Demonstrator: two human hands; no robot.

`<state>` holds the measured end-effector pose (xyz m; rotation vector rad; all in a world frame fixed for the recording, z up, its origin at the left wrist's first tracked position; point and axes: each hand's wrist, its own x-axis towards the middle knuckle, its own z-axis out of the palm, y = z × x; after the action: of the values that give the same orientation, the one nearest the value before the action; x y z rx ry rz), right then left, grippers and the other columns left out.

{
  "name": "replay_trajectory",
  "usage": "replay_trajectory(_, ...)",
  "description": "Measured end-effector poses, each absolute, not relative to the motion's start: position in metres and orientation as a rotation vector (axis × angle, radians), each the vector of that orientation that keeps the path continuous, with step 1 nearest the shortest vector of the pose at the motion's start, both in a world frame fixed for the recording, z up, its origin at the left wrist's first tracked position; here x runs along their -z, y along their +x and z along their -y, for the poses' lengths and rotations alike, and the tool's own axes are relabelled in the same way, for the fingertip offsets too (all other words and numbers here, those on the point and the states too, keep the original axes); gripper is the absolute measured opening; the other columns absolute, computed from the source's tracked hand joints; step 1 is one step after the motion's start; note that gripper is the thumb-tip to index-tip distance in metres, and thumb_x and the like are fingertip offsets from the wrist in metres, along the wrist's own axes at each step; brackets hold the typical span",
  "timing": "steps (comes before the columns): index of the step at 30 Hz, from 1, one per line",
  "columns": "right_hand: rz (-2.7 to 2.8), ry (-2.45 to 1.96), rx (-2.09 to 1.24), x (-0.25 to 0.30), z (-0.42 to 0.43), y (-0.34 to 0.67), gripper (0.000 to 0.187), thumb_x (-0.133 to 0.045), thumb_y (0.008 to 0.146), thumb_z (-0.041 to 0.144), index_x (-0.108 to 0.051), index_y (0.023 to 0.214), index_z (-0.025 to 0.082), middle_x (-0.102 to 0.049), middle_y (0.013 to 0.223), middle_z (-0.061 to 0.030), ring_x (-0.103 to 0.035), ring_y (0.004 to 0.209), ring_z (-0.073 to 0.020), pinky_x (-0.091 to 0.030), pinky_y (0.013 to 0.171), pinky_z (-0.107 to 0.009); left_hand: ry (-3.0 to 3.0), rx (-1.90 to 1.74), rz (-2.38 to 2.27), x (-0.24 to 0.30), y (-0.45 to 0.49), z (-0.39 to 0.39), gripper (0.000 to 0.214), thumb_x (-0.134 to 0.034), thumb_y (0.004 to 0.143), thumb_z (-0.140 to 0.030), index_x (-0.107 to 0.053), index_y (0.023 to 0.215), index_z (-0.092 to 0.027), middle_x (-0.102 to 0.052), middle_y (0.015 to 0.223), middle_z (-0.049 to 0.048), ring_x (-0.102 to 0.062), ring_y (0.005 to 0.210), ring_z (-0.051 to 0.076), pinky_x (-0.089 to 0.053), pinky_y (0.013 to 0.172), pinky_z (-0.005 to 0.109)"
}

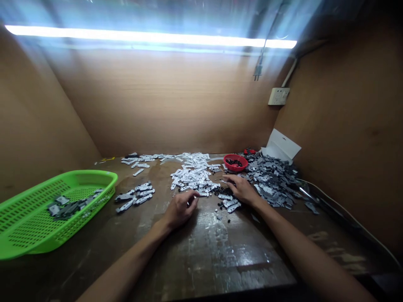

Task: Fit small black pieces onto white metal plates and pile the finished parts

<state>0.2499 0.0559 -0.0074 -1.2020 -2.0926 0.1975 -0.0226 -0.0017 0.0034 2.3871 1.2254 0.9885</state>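
Left hand [180, 209] clenching, contents hidden; right hand [241, 188] resting open by white strips [192, 174]; large grey pile [272, 180] sitting at worktop [214, 256] back right, few pieces lying in green basket [28, 226].

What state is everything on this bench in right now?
Left hand: curled, beside the white parts.
Right hand: open, lying among the white parts.
White parts: scattered loosely.
Grey parts: heaped loosely.
Red bowl: holding black bits.
Green plastic basket: holding a few grey parts.
Fluorescent tube: lit.
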Motion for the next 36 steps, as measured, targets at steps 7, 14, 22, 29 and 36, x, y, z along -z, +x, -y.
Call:
replay_trajectory(7, 2.123, -1.173, -0.354, 0.006, -0.052, 0.243, 0.026, -0.048, 0.083, 0.025, -0.063, 0.104, 0.021, -0.066, 0.102, -0.0051, -0.06, 0.093, -0.0182, -0.044, 0.082, -0.03, 2.393, -0.949, -1.256, -0.008, -0.022, 0.004, 0.021, -0.042, 0.084, -0.026, -0.059, 0.094, -0.02, -0.057, 0.069, 0.0007, -0.05, 0.06, 0.011, -0.038, 0.061, 0.021)
replay_trajectory(14, 2.05, -1.213, -0.408, 0.001, -0.053, 0.244, 0.027, -0.057, 0.076, 0.031, -0.064, 0.1, 0.02, -0.066, 0.094, -0.004, -0.06, 0.081, -0.0152, -0.045, 0.074, -0.026, 2.389, -0.952, -1.247, -0.009, -0.021, 0.004, 0.021, -0.043, 0.083, -0.027, -0.06, 0.093, -0.02, -0.06, 0.072, 0.0011, -0.053, 0.062, 0.012, -0.039, 0.061, 0.021)
replay_trajectory(22, 1.723, -1.756, 0.006, 0.007, -0.07, 0.302, 0.016, -0.054, 0.076, 0.022, -0.068, 0.079, 0.016, -0.061, 0.09, -0.0153, -0.05, 0.098, -0.0286, -0.036, 0.085, -0.041, 2.414, -0.904, -1.245, -0.009, -0.021, 0.004, 0.021, -0.042, 0.085, -0.029, -0.058, 0.095, -0.02, -0.059, 0.072, 0.0016, -0.053, 0.062, 0.012, -0.039, 0.061, 0.022)
replay_trajectory(29, 1.668, -1.715, -0.024, 0.001, -0.075, 0.303, 0.017, -0.05, 0.075, 0.019, -0.066, 0.082, 0.017, -0.062, 0.085, -0.0116, -0.054, 0.092, -0.0253, -0.039, 0.083, -0.038, 2.273, -0.961, -1.212, -0.014, -0.018, 0.007, 0.022, -0.044, 0.084, -0.031, -0.059, 0.093, -0.019, -0.06, 0.072, 0.0015, -0.053, 0.063, 0.012, -0.039, 0.06, 0.022)
replay_trajectory(36, 1.634, -1.049, -0.957, -0.006, -0.046, 0.236, 0.042, -0.044, 0.076, 0.02, -0.044, 0.118, 0.02, -0.06, 0.081, -0.0019, -0.062, 0.067, -0.0141, -0.05, 0.061, -0.027, 1.761, -0.862, -1.065, -0.008, -0.006, 0.01, 0.034, -0.051, 0.078, -0.042, -0.056, 0.097, -0.015, -0.061, 0.067, 0.0023, -0.058, 0.056, 0.013, -0.044, 0.052, 0.023)
